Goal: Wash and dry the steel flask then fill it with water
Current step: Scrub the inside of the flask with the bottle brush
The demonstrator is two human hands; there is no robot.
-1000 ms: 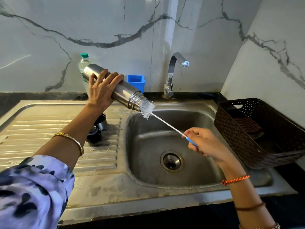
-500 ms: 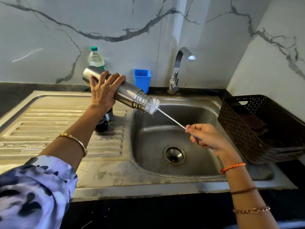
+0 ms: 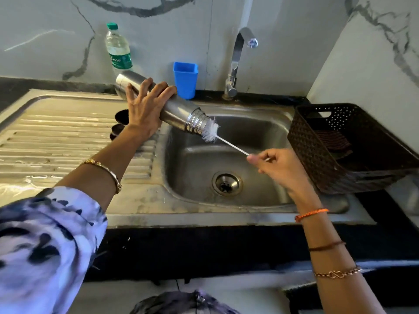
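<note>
My left hand grips the steel flask around its middle, holding it tilted with the threaded mouth pointing down and right over the sink basin. My right hand pinches the thin handle of a white bottle brush. The bristle head sits at the flask's mouth, part of it inside. Two dark flask caps stand on the drainboard, partly hidden behind my left wrist.
A chrome tap stands behind the basin with no water running. A blue cup and a plastic water bottle are at the wall. A dark perforated basket sits right of the sink. The ribbed drainboard lies left.
The view has tilted downward, showing more counter front. The flask stays tilted in my left hand; the brush head has slid closer into the flask mouth.
</note>
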